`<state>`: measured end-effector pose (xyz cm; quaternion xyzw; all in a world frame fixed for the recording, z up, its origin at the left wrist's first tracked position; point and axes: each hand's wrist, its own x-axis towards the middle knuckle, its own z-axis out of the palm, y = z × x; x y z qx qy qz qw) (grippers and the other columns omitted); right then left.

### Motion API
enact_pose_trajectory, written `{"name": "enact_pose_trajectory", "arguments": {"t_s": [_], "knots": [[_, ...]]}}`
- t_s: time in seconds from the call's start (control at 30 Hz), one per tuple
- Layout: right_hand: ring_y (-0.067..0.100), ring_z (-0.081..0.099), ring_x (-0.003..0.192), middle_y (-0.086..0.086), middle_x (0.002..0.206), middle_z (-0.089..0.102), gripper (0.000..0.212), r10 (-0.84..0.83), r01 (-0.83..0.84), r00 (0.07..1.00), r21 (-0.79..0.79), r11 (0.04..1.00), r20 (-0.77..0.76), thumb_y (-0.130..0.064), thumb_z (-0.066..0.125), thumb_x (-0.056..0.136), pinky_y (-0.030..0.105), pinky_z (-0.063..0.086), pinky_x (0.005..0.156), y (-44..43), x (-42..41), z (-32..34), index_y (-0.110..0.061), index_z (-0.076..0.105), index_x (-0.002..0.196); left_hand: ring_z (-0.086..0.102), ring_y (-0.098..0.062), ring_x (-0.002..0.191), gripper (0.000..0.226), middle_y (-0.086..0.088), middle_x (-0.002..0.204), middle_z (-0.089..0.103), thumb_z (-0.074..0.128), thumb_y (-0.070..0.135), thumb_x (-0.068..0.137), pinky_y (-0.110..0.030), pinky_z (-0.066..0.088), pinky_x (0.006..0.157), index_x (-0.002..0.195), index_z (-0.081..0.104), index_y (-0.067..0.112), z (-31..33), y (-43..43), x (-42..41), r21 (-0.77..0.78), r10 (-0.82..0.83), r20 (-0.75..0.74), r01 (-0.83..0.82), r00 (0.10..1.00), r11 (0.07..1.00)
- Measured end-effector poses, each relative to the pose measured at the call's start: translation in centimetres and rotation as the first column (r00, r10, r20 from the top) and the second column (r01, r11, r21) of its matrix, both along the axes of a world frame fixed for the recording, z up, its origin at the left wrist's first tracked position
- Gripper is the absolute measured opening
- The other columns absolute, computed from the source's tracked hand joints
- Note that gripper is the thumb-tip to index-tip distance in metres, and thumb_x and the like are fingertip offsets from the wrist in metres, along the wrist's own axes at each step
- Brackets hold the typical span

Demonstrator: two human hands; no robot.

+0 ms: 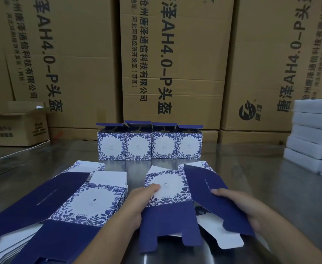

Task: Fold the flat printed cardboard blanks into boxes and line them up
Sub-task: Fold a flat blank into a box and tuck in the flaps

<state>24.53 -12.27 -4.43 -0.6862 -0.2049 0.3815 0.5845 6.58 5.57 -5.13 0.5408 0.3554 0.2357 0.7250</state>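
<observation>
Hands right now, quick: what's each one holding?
Left hand: grips the half-opened blank by its printed panel.
Right hand: grips the same blank's navy panel.

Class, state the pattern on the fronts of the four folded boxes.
Blue leaves and flowers framing a white centre on the boxes, head view.

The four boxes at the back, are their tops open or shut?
Open: the boxes stand upright with blue lid flaps raised.
</observation>
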Motion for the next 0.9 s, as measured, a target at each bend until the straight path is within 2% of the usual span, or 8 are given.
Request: {"name": "enact_pose_trajectory", "arguments": {"t_s": [0.13, 0.3, 0.43, 0.5, 0.67, 0.73, 0.8, 0.9], "knots": [[0.017, 0.064, 0.049, 0.007, 0.072, 0.071, 0.038, -0.024, 0.022, 1.000, 0.147, 0.989, 0.010, -0.048, 0.068, 0.071, 0.020, 0.046, 0.041, 0.4, 0.0, -0.2, -0.015, 0.074, 0.091, 0.066, -0.025, 0.053, 0.019, -0.015, 0.075, 0.072, 0.065, 0.026, 0.084, -0.029, 0.052, 0.050, 0.091, 0.070, 0.009, 0.0, -0.1, 0.1, -0.102, -0.004, 0.069, 0.011, 0.998, 0.995], [0.020, 0.071, 0.083, 0.003, 0.100, 0.073, 0.047, -0.023, 0.012, 0.998, 0.173, 0.985, 0.062, -0.056, 0.057, 0.080, 0.029, 0.051, 0.071, 0.9, 0.0, -0.8, -0.024, 0.066, 0.112, 0.065, -0.025, 0.057, 0.028, -0.011, 0.079, 0.071, 0.058, 0.038, 0.083, -0.026, 0.048, 0.049, 0.089, 0.072, 0.014, 0.4, 0.1, 0.2, -0.128, 0.013, 0.195, 0.012, 0.981, 0.992], [0.013, 0.071, 0.076, -0.003, 0.090, 0.075, 0.041, -0.007, -0.004, 0.997, 0.141, 0.990, 0.075, -0.053, 0.061, 0.076, 0.023, 0.052, 0.060, 1.2, -0.8, -0.8, -0.022, 0.070, 0.100, 0.058, -0.015, 0.043, 0.030, -0.001, 0.061, 0.067, 0.051, 0.035, 0.087, -0.023, 0.043, 0.045, 0.075, 0.072, 0.017, 0.8, 0.1, 0.2, -0.095, 0.080, 0.310, -0.053, 0.947, 0.994], [0.013, 0.071, 0.079, -0.002, 0.091, 0.074, 0.043, -0.014, -0.001, 0.995, 0.145, 0.989, 0.097, -0.054, 0.061, 0.074, 0.025, 0.050, 0.065, 1.3, -0.8, -0.9, -0.019, 0.071, 0.098, 0.055, -0.012, 0.046, 0.030, -0.001, 0.062, 0.066, 0.050, 0.026, 0.084, -0.023, 0.043, 0.047, 0.067, 0.073, 0.016, 0.9, 0.1, 0.1, -0.070, 0.066, 0.363, -0.043, 0.929, 0.997], [0.010, 0.070, 0.089, -0.005, 0.100, 0.073, 0.074, -0.035, 0.020, 0.983, 0.085, 0.996, 0.180, -0.071, 0.065, 0.054, 0.028, 0.049, 0.076, 1.7, -0.7, -1.5, -0.023, 0.068, 0.110, 0.055, -0.014, 0.059, 0.045, -0.005, 0.078, 0.067, 0.035, 0.006, 0.076, -0.019, 0.048, 0.050, 0.105, 0.069, 0.011, 1.0, -0.4, 0.2, 0.017, -0.090, 0.423, 0.091, 0.902, 0.996], [0.009, 0.066, 0.099, -0.010, 0.108, 0.070, 0.087, -0.031, 0.015, 0.972, 0.070, 0.997, 0.235, -0.081, 0.064, 0.044, 0.031, 0.048, 0.090, 1.8, -0.4, -1.7, -0.029, 0.066, 0.114, 0.058, -0.012, 0.060, 0.052, -0.005, 0.084, 0.068, 0.033, 0.002, 0.076, -0.018, 0.048, 0.050, 0.117, 0.063, 0.010, 1.0, -0.7, 0.2, 0.076, -0.141, 0.373, 0.121, 0.917, 0.990], [0.010, 0.060, 0.111, -0.015, 0.117, 0.065, 0.090, -0.011, -0.008, 0.958, 0.063, 0.998, 0.286, -0.088, 0.060, 0.043, 0.037, 0.040, 0.105, 1.9, -0.4, -1.8, -0.037, 0.063, 0.117, 0.059, -0.007, 0.059, 0.054, -0.001, 0.086, 0.069, 0.033, 0.001, 0.077, -0.017, 0.048, 0.051, 0.122, 0.061, 0.014, 1.0, -0.9, 0.3, 0.147, -0.197, 0.323, 0.156, 0.926, 0.977], [0.012, 0.058, 0.114, -0.013, 0.121, 0.063, 0.085, -0.026, 0.001, 0.953, 0.084, 0.996, 0.303, -0.086, 0.056, 0.050, 0.040, 0.038, 0.107, 1.9, -0.3, -1.8, -0.038, 0.061, 0.119, 0.062, -0.004, 0.065, 0.054, 0.004, 0.094, 0.071, 0.035, -0.002, 0.080, -0.016, 0.048, 0.053, 0.122, 0.060, 0.019, 1.0, -1.0, 0.3, 0.201, -0.220, 0.290, 0.166, 0.931, 0.965]]}}
